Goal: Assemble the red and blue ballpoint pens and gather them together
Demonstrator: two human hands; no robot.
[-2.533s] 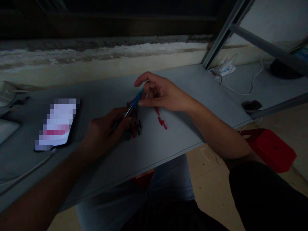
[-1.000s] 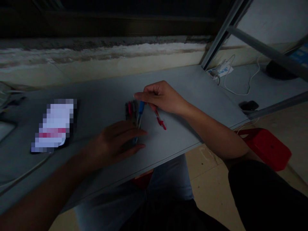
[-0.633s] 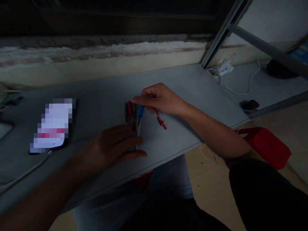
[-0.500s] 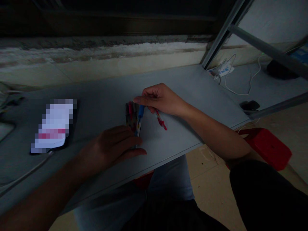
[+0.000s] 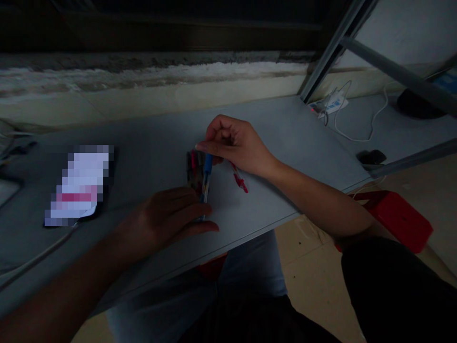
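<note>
Since the blue pen (image 5: 207, 164) is light, it is pinched at the top by the closed right hand (image 5: 235, 143). Its low end is touched by the open left hand (image 5: 166, 214).

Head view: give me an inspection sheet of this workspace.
Surface: grey desk top, pens lying mid-desk.
Job's things: blue pen lying across a bunch of dark and red pens; red-marked pen just right of them.
Clutter: phone, screen pixelated, left of the pens.
Hands: right hand pinches the blue pen's upper end; left hand lies at its lower end.
Cables: white cable by the phone; another beyond the desk, near a white adapter.
Surroundings: red plastic object on the tiled floor.
</note>
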